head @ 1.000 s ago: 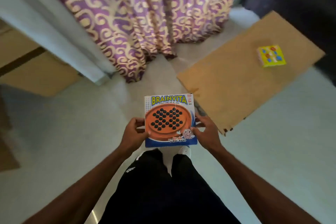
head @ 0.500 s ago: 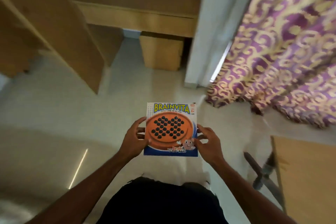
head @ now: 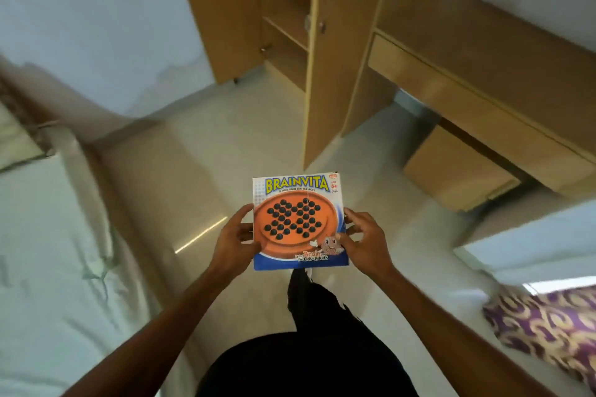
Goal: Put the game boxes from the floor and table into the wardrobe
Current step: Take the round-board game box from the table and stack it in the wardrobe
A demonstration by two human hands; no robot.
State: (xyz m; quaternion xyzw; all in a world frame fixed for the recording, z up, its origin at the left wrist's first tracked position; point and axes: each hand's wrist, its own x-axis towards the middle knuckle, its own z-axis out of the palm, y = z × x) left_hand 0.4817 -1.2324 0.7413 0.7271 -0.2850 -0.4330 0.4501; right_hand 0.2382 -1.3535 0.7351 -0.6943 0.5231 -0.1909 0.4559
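I hold a flat Brainvita game box [head: 298, 219], white and blue with an orange board pictured on it, face up at waist height. My left hand [head: 233, 243] grips its left edge and my right hand [head: 364, 243] grips its right edge. Ahead stands the wooden wardrobe [head: 325, 68] with both doors swung open. Bare shelves [head: 287, 32] show inside it. The box is well short of the wardrobe, above the pale floor.
A bed with a pale sheet [head: 48, 251] fills the left side. A wooden desk with a drawer unit [head: 458, 167] runs along the right. A purple and gold curtain [head: 548, 325] hangs at the lower right. Open floor [head: 245, 126] lies between me and the wardrobe.
My view has swung left from the curtain and floor mat, past the desk, to face the open wardrobe. Both hands have kept hold of the Brainvita box.
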